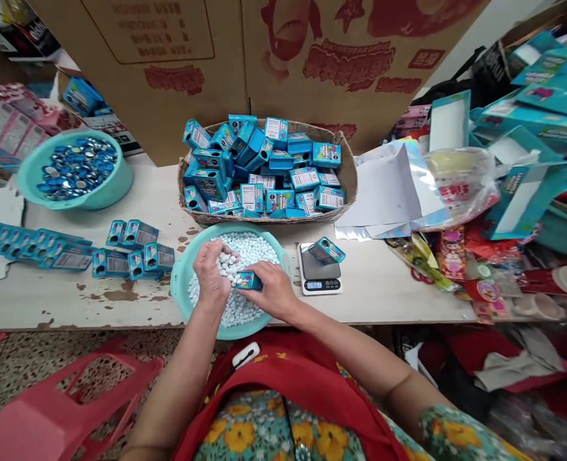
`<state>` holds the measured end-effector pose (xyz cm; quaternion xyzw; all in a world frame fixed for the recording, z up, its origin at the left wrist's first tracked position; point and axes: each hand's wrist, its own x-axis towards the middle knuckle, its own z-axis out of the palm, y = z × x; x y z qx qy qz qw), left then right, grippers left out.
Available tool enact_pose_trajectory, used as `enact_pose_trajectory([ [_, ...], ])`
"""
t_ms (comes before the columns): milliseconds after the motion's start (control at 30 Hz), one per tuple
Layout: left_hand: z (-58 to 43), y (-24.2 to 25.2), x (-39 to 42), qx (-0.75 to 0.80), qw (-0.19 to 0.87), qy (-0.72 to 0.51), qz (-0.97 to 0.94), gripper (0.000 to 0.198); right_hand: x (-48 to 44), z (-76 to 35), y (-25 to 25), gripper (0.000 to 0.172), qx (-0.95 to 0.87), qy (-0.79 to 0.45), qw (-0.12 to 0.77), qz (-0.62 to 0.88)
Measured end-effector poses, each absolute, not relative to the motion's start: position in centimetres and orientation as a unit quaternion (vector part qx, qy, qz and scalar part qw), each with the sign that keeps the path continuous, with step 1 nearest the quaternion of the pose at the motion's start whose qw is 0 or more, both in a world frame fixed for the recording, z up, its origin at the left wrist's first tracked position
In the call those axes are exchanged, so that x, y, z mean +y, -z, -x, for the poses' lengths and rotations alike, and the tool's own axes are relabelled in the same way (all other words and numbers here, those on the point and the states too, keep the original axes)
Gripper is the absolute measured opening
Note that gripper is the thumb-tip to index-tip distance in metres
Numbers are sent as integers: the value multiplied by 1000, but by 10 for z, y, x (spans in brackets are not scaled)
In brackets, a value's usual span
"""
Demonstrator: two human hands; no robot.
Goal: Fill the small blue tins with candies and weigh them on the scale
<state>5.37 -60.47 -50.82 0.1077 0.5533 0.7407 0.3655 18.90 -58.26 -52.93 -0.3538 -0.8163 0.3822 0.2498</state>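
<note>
A turquoise basin (182, 282) full of small white candies (249, 310) stands at the table's front edge. Over it, my left hand (211, 269) is curled around a heap of the candies, some showing between thumb and fingers. My right hand (273, 291) grips a small blue candy box (247, 280), tilted with one end toward the left hand's candies. Right of the basin is a digital scale (320, 272) with a lit display; another small blue box (330, 250) lies across its plate.
Behind the basin, a cardboard tray (268, 219) holds many blue boxes. Several more boxes (134, 234) stand at the left, below a turquoise bowl (79, 198) of shiny blue and silver discs. Paper sheets (384, 186) and mixed packaging crowd the right. A pink stool (38, 410) stands at lower left.
</note>
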Motion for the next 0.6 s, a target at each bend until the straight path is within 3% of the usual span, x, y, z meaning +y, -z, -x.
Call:
enact_pose_trajectory([
  [600,-58,498,-606,578,339,-732,-122,23,-575,-189,526,34,-799,-398,277,355],
])
